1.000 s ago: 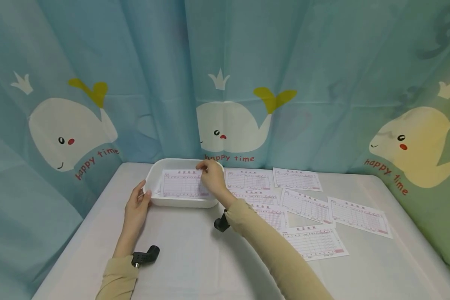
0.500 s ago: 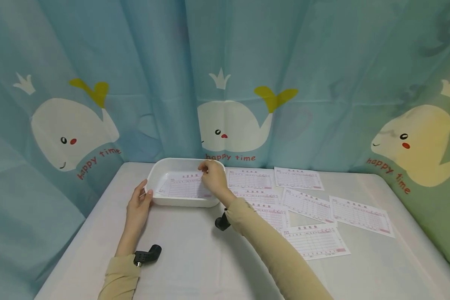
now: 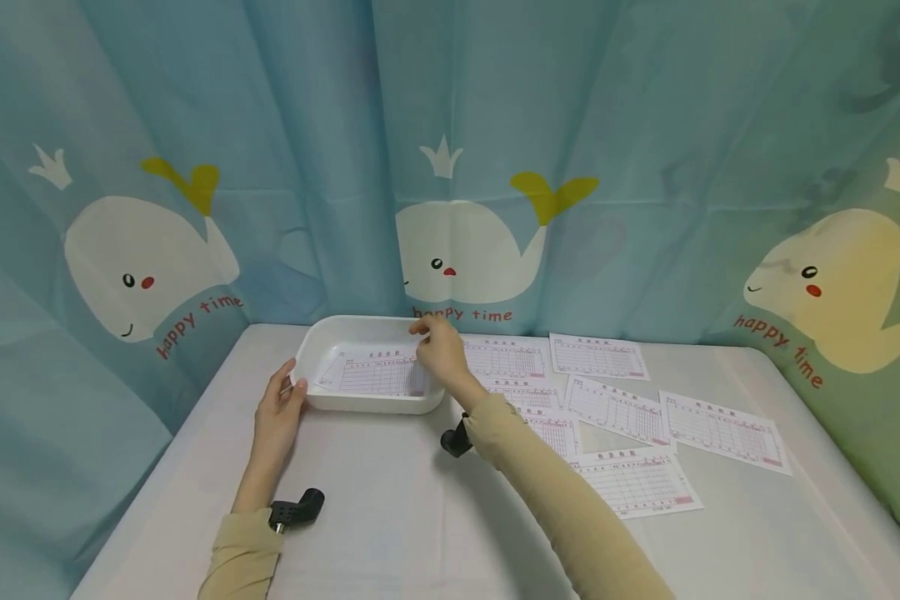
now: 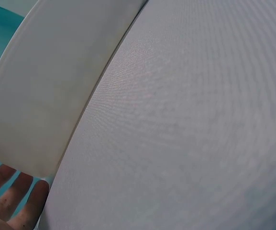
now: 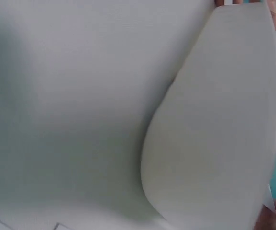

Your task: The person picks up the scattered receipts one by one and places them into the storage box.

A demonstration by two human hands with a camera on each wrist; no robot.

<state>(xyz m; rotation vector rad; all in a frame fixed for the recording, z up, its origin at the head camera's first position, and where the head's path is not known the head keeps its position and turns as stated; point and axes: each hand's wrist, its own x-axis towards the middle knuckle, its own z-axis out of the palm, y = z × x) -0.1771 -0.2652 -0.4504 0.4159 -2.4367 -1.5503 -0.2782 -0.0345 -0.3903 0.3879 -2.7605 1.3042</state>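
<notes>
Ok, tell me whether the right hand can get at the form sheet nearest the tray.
Probably yes: the right hand hovers at the white tray's right rim, the nearest sheet lies flat just beside it, and nothing lies between them.

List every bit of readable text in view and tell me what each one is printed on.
"happy time": red letters under each white whale on the blue fabric curtain, left, middle and right.
Printed paper form in the white plastic tray: pink grid and header, too small to read.
Loose paper forms on the white table: same print, unreadable.
Wrist views: no text.
</notes>
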